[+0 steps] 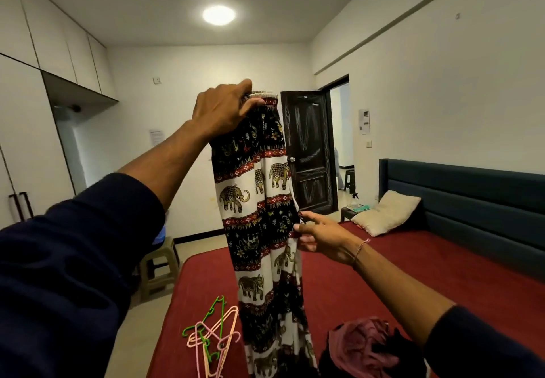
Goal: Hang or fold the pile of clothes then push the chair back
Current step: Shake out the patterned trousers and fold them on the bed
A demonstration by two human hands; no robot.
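Observation:
Black, white and red elephant-print trousers (259, 206) hang full length in front of me over the red bed (413, 274). My left hand (224, 109) grips their gathered waistband, held high. My right hand (320, 237) pinches the trousers' right edge about halfway down. A pile of clothes (368, 348), maroon and black, lies on the bed at the lower right, partly hidden by my right sleeve. Several pink and green plastic hangers (212, 339) lie on the bed near its left edge.
A beige plastic stool (159, 268) stands on the floor left of the bed, with wardrobe doors (26, 147) beyond it. A beige pillow (386, 212) leans by the dark headboard (472, 200). A dark door (309, 153) stands open at the far wall.

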